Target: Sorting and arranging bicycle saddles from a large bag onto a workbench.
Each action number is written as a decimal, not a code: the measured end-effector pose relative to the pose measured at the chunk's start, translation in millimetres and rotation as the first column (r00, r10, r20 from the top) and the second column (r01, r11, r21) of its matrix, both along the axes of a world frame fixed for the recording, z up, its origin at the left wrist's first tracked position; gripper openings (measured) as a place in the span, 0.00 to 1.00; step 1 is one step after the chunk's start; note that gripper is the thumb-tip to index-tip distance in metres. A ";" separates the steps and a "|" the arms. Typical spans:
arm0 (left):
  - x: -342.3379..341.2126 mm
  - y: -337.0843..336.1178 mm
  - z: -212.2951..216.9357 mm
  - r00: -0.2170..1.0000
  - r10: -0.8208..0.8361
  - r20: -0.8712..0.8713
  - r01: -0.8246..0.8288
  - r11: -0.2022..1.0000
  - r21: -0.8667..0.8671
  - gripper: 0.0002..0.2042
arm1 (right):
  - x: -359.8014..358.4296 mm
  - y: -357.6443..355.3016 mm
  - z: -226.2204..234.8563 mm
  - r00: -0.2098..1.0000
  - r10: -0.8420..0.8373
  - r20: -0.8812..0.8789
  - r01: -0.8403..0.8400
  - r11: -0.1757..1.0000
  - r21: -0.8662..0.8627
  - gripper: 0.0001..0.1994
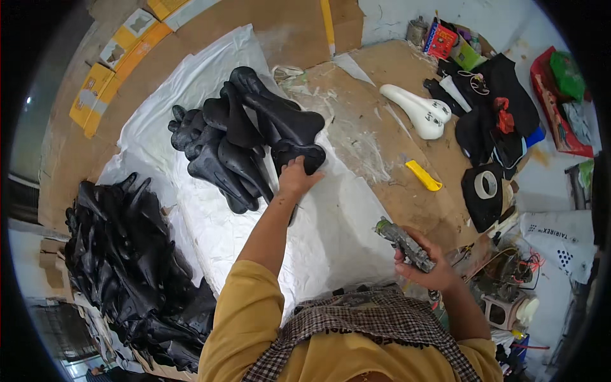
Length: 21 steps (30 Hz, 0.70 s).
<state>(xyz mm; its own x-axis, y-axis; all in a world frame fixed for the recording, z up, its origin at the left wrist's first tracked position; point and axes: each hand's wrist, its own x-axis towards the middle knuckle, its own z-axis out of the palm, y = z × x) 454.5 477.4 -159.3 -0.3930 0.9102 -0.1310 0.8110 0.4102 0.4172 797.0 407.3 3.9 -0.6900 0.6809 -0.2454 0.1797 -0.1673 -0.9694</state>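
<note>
My left hand (298, 179) reaches to a black bicycle saddle (294, 153) at the near right of a heap, its fingers over the saddle's edge and its thumb out to the side. More black bicycle saddles (242, 127) lie piled against it on a white sheet (344, 223). In my right hand (425, 262) is a grey, grimy hand-held power tool (407, 245) with a greenish tip, its tip pointing up and left above the sheet's right edge. What the tool's tip is made of is too small to tell.
Left of the sheet rises a large heap of black saddles (127, 254). On the brown cardboard (356, 121) to the right are a white saddle (420, 111), a yellow utility knife (423, 176) and a tape roll (485, 184). Black cloth pieces (503, 95) lie farther right.
</note>
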 end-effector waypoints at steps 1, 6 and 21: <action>2.8 2.4 0.0 1.000 -0.010 0.000 0.010 1.000 -0.002 0.32 | 2.2 0.2 -0.2 1.000 -0.018 -0.011 0.018 0.999 -0.040 0.31; -18.2 13.8 -4.9 0.992 0.111 -0.059 -0.089 0.950 0.300 0.07 | 10.1 -0.1 9.4 0.999 0.014 -0.042 -0.014 1.000 -0.017 0.31; -47.3 -45.7 76.1 0.294 0.013 0.956 -0.844 0.474 0.253 0.11 | 56.2 -7.8 50.8 0.998 0.042 -0.042 -0.050 0.979 -0.200 0.30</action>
<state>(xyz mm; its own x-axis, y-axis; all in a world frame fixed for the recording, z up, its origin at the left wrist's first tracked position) 407.2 431.7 -83.2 -0.8243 0.5415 -0.1650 -0.2952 -0.1625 0.9415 853.2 399.5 54.7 -0.7306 0.5880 -0.3472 0.1558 -0.3514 -0.9232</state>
